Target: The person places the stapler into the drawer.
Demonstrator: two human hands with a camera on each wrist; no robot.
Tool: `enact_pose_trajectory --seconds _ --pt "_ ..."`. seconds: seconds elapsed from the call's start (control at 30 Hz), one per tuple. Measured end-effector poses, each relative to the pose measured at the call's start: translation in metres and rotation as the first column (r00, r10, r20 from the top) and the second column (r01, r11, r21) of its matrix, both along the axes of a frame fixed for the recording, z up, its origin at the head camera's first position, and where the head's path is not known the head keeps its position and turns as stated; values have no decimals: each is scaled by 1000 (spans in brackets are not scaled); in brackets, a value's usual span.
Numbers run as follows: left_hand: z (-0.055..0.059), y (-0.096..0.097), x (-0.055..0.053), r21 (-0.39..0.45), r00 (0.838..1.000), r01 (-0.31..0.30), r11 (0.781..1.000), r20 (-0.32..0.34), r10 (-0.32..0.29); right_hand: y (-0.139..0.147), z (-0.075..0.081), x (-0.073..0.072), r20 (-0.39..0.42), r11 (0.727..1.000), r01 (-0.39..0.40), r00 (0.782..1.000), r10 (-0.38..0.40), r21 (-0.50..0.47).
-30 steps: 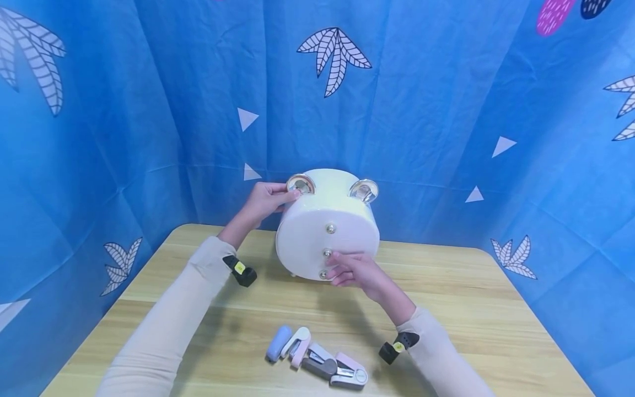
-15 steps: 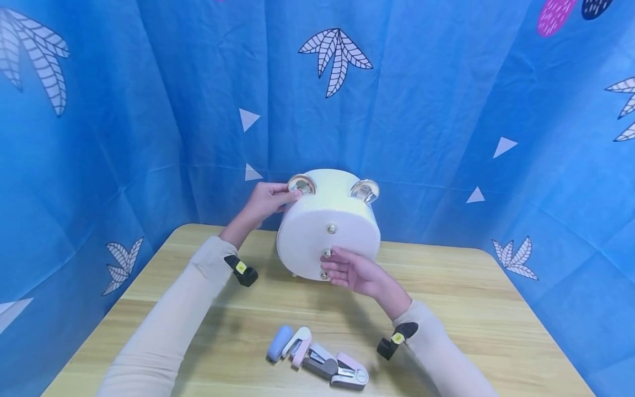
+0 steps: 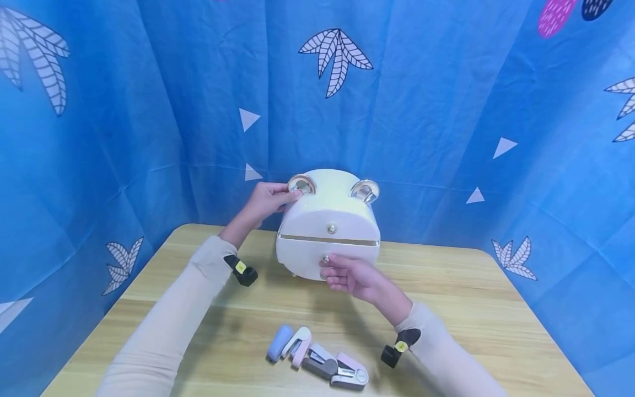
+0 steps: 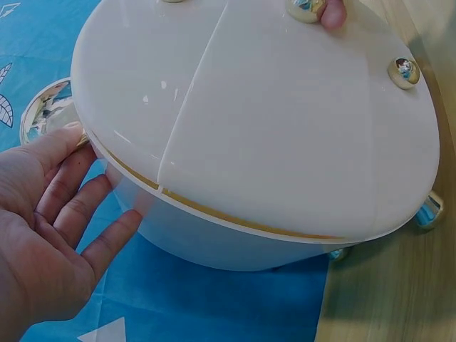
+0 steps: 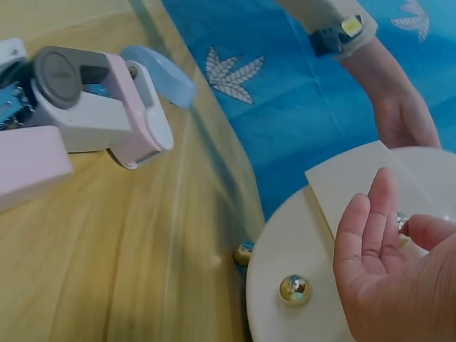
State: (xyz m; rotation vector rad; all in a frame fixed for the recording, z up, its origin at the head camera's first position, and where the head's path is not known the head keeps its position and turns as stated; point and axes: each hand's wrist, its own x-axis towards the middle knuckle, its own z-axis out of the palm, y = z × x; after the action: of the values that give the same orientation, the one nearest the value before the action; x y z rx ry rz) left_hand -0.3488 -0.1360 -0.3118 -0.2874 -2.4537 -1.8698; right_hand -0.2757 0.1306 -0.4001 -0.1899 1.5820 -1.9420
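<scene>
A round-fronted white drawer box with two shiny ears and gold knobs stands at the back of the table. My left hand grips its left ear, thumb in front and fingers along the side wall. With thumb and index finger, my right hand pinches the middle knob; its other fingers stay loosely bent. The middle drawer juts out a little, leaving a narrow dark gap under the top drawer. In the right wrist view the bottom knob shows beside the hand.
Nearer the person lies a row of small staplers: a blue one, a white and pink one, a grey and white one and a pink and white one. A blue patterned curtain hangs behind the wooden table.
The right hand took the middle knob between thumb and finger and drew the middle drawer slightly toward the person, opening a gap above it. The left hand kept its place on the ear.
</scene>
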Motion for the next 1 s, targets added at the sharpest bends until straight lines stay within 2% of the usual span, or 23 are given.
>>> enact_pose_trajectory --seconds 0.37,1.0 --pt "1 1 -1 -7 1000 -4 1000 15 4 1 3 25 -79 991 -16 997 26 132" --pt "-1 -1 -1 -5 1000 -8 1000 15 8 10 6 70 -91 984 -24 995 41 179"
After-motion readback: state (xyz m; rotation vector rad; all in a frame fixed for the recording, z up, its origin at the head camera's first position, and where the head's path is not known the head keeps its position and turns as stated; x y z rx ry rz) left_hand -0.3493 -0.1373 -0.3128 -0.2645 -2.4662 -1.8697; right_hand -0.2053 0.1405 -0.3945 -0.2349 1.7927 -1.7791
